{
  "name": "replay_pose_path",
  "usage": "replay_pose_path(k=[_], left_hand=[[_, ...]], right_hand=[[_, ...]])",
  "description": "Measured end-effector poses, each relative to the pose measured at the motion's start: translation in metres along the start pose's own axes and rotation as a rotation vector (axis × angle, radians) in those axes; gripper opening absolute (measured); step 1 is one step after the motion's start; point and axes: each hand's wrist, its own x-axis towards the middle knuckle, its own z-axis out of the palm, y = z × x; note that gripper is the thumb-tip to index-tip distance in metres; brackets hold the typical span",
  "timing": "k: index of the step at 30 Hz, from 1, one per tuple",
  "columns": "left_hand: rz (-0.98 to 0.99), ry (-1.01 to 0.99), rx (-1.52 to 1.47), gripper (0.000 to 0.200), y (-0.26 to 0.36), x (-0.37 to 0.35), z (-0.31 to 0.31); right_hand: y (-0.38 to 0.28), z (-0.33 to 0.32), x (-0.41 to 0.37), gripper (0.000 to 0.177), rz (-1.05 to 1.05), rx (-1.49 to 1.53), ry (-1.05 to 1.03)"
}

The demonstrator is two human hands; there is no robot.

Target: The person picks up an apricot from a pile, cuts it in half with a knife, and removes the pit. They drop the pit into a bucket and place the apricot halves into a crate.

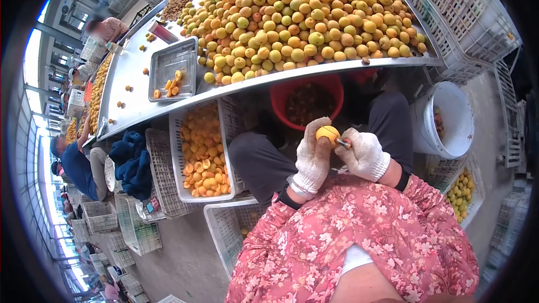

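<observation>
The left hand [313, 160], in a nubbly white knit glove, curls its fingers around a smooth round orange-yellow apricot [327, 133] held above the lap. The gloved right hand [364, 156] pinches a small metal blade [342, 143] against the fruit. Beyond sit a red plastic bucket [279, 99] and a shiny steel table [133, 68] bearing a heap of yellow-green apricots [292, 17].

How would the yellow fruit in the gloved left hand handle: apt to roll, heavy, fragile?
The fruit is round and smooth, so it would probably roll if set down. The left hand pinches it at the fingertips, so it is likely light. Halved fruit in the white crate suggests soft, easily bruised flesh.
</observation>
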Motion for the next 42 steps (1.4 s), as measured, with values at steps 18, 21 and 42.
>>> replay_pose_path(k=[18,21,42], left_hand=[[-0.116,0.111,0.061,0.053,-0.032,-0.006,-0.009],[-0.395,0.202,-0.549,0.061,-0.016,-0.002,0.003],[-0.466,0.203,-0.698,0.084,-0.020,0.005,-0.010]], right_hand=[[-0.004,0.012,0.014,0.045,0.913,1.084,-0.332],[-0.006,0.010,0.009,0.050,0.965,1.493,-0.377],[0.002,0.010,-0.001,0.025,0.254,0.169,-0.278]])
